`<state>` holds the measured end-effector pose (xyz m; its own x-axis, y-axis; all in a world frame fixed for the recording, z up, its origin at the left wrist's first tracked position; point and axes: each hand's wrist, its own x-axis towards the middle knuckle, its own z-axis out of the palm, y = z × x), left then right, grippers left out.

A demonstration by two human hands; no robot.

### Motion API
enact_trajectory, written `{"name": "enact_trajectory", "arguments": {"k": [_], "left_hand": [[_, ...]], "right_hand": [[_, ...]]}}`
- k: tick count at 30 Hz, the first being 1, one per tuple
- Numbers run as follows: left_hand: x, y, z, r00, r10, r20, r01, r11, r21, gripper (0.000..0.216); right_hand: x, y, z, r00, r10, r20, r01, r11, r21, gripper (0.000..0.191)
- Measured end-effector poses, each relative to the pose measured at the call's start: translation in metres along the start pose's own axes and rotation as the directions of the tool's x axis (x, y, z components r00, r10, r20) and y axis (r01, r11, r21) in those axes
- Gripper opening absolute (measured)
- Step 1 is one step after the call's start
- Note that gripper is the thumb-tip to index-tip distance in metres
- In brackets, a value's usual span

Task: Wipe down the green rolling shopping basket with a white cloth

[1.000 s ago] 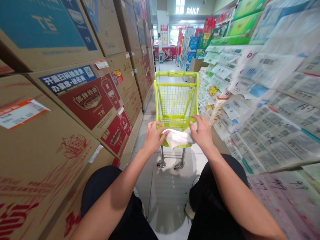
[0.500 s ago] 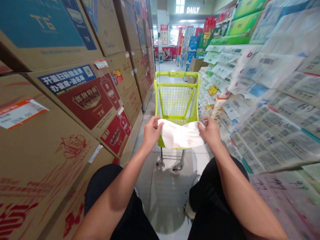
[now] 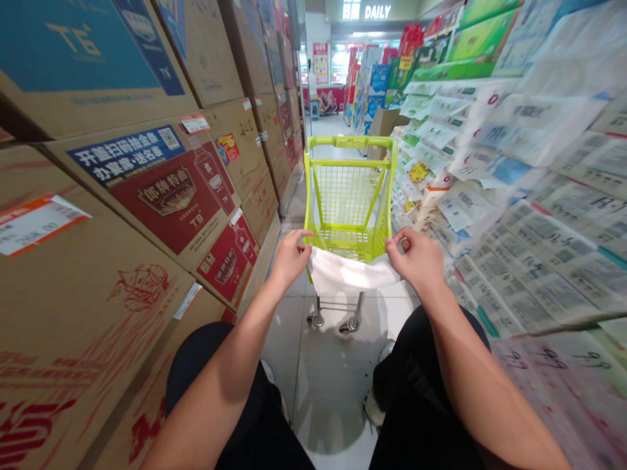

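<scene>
A soft white cloth point(image 3: 350, 273) stretches between my two hands at the near end of a yellow-green shopping cart point(image 3: 351, 140). Whether it is fabric or paper, I cannot tell. The thumb and fingers of my left hand point(image 3: 290, 260) pinch around its left corner, close to the cart's side. At the opposite corner, my right hand point(image 3: 417, 258) has its thumb and index finger closed on the cloth. The middle of the cloth sags and hides part of the basket's near edge. Through the mesh, the inside of the basket shows light green.
Stacked cardboard boxes point(image 3: 161, 189) with price tags line the left. To the right rise piles of plastic-wrapped tissue packs point(image 3: 529, 254). The tiled floor point(image 3: 326, 385) runs between my knees, under the cart wheels point(image 3: 349, 325). Farther off stands a blue stool point(image 3: 314, 109).
The cloth's upper edge has dropped, so less of its face shows and more of the basket is visible. My right hand has shifted slightly right, and my left hand slightly left.
</scene>
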<state>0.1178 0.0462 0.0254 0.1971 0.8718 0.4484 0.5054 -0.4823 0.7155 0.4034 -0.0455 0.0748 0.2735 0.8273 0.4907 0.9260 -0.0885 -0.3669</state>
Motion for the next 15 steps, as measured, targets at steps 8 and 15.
{"name": "enact_trajectory", "arguments": {"k": [8,15], "left_hand": [[-0.006,0.005,0.007,0.988,0.156,0.011,-0.155,0.962,0.223,0.016],[-0.005,-0.005,0.023,0.989,0.146,0.024,-0.147,0.944,0.295,0.028]], "right_hand": [[-0.003,0.006,0.003,0.981,-0.179,0.077,0.18,0.984,-0.01,0.059],[-0.038,-0.053,0.052,0.826,-0.498,0.264,0.491,0.866,0.1,0.049]]}}
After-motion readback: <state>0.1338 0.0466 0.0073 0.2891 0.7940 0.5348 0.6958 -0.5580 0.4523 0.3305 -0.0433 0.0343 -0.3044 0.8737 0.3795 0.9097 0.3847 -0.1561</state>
